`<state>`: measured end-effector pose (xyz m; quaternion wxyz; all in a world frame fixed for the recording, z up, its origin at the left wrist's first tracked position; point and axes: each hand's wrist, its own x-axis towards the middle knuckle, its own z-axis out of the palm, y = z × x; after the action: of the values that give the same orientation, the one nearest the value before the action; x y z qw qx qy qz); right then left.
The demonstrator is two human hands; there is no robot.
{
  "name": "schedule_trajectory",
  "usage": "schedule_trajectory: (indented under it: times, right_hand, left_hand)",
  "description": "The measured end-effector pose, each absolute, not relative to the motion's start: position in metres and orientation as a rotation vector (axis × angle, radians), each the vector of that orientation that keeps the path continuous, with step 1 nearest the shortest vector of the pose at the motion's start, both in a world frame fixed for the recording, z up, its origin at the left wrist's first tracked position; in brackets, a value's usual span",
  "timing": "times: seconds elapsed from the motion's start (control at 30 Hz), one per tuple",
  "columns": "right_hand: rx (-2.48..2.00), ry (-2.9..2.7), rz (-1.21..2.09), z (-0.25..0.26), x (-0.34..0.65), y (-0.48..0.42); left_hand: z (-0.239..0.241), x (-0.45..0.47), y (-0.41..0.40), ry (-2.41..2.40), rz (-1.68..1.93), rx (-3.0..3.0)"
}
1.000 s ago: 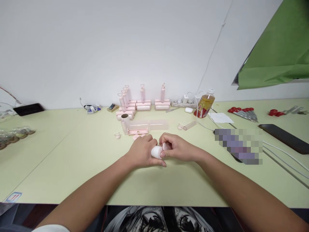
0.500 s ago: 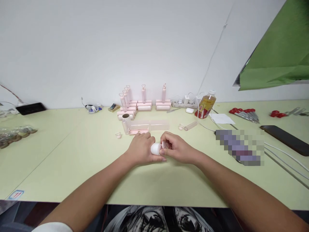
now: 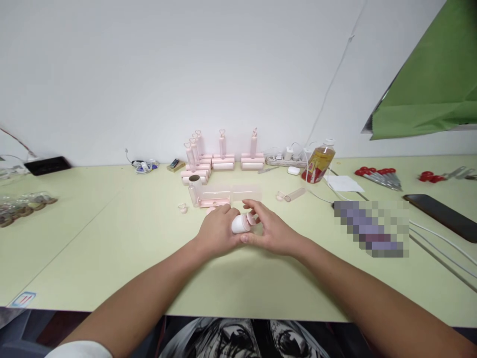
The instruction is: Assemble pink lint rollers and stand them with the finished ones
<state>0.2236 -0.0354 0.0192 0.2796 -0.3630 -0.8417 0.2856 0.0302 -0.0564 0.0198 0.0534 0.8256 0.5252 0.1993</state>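
My left hand point(image 3: 219, 229) is wrapped around a white lint roller refill point(image 3: 238, 224), which lies on its side above the table. At the roll's right end sits a pale pink end cap point(image 3: 251, 219). My right hand point(image 3: 271, 229) curves around that cap, index finger raised above it and thumb below, fingers apart. Whether a right fingertip touches the cap is hard to see. Just beyond the hands lie an open pink roller case point(image 3: 214, 202) and a clear cover point(image 3: 246, 193). A bare cardboard-cored roll point(image 3: 195, 185) stands beside a clear-handled tube point(image 3: 193, 197).
Several pink lint rollers point(image 3: 222, 161) with heart-topped handles stand by the wall. Small pink heart pieces point(image 3: 182, 208) and a clear tube point(image 3: 295, 194) lie around. To the right are a drink bottle point(image 3: 319, 163), white cables, red-handled tools point(image 3: 380, 176) and a black phone point(image 3: 441, 216).
My right hand's fingers have spread from a pinch at the cap, with the index finger lifted and the thumb moved left. The roll has tilted slightly in my left hand.
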Motion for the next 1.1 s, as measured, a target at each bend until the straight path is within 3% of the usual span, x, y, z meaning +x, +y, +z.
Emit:
schedule_trajectory:
  times: [0.13, 1.1]
  right_hand:
    - [-1.034, -2.233, 0.89, 0.014, 0.213, -0.039]
    - [-0.953, -2.121, 0.884, 0.013, 0.204, -0.047]
  left_hand:
    - [0.02, 0.036, -0.06, 1.606, 0.599, 2.52]
    - [0.02, 0.039, -0.061, 1.668, 0.476, 2.442]
